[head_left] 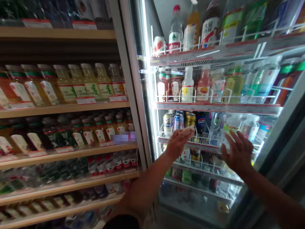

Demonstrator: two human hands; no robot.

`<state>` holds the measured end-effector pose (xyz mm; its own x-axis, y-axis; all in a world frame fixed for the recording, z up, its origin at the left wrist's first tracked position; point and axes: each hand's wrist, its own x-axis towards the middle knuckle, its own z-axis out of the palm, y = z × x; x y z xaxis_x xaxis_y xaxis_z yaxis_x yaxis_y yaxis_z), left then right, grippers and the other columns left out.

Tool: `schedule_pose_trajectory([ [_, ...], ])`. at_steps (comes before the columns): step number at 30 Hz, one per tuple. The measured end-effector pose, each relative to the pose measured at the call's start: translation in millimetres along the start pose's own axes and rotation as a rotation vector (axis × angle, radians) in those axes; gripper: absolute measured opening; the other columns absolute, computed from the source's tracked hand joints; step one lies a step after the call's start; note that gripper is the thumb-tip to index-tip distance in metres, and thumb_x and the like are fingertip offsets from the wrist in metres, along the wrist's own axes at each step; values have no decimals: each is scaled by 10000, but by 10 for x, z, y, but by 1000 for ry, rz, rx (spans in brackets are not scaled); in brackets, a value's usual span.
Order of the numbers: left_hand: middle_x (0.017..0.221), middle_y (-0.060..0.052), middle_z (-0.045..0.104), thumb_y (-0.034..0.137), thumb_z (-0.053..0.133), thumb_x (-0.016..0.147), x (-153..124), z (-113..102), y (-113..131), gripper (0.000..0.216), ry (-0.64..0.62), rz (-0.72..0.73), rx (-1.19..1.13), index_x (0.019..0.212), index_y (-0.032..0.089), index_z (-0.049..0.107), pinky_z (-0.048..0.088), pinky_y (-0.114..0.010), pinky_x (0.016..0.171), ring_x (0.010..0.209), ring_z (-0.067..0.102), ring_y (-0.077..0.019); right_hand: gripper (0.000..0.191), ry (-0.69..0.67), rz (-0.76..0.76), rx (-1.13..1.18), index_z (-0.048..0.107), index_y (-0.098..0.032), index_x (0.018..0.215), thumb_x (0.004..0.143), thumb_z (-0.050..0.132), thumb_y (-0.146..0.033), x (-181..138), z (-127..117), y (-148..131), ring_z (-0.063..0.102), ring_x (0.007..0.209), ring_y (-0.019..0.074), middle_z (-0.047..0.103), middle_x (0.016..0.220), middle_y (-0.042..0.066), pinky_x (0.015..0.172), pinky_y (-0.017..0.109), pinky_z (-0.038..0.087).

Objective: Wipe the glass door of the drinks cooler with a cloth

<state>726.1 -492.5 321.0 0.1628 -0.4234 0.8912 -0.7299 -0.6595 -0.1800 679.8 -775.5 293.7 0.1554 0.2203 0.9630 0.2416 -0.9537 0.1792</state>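
Observation:
My left hand [178, 143] reaches into the lit drinks cooler, its fingers stretched forward and no object plainly in it. Just beyond it are several cans, among them a blue can [178, 121] and a gold can [190, 120], on a wire shelf [202, 139]. To the right, my right hand [238, 151] is raised with fingers apart and holds nothing. It partly covers clear containers, one of them a clear jar [251, 125]. A dark blue Pepsi bottle [201, 122] stands between the two hands, farther back.
Upper cooler shelves hold bottles, including a red-capped bottle [175, 30] and a white-necked bottle [187, 86], behind wire rails. At left, a wooden shelf [64, 109] carries rows of juice bottles [89, 81]. The cooler's frame [135, 82] divides the two; a dark edge [269, 152] borders the right side.

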Motion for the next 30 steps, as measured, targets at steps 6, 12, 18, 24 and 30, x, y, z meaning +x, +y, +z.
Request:
schedule_pose_trajectory([
  [6,1512,-173,453,293,430,1007,416,62,582,642,158,-286,-310,1576,184,155,479,-415,1112,1399,453,-231,614,-130,206,529,277,-289,1569,986,464,-339,553,-28,-810,534,1295,269,499,1471,113,1003,440,512],
  [12,1589,-133,369,278,433,994,152,-187,232,722,-13,-29,-165,1596,192,45,387,-463,1191,1503,293,-247,535,134,135,340,476,-359,1465,954,539,-212,1134,-112,-377,608,1178,252,612,1333,69,1002,441,505],
  [18,1581,-117,380,300,470,990,-27,-122,-540,691,129,-51,302,1591,186,150,225,-517,1245,1538,144,-270,670,-160,-315,149,260,-343,1564,966,453,-112,807,-54,-307,550,1243,213,549,1470,-13,998,396,462],
  [24,1564,-109,402,358,360,1017,-20,57,-627,634,199,-14,378,1587,152,175,152,-498,1263,1537,127,-264,677,-79,-239,25,301,-380,1547,947,528,-163,1195,-7,-225,481,1309,267,499,1511,-48,1054,478,409],
  [30,1549,-119,422,354,395,1006,-34,45,-621,640,205,-27,377,1583,154,203,168,-490,1263,1530,167,-260,740,-167,-331,272,73,-280,1595,965,431,-127,1144,167,-405,296,1493,248,377,1595,39,1186,495,354],
])
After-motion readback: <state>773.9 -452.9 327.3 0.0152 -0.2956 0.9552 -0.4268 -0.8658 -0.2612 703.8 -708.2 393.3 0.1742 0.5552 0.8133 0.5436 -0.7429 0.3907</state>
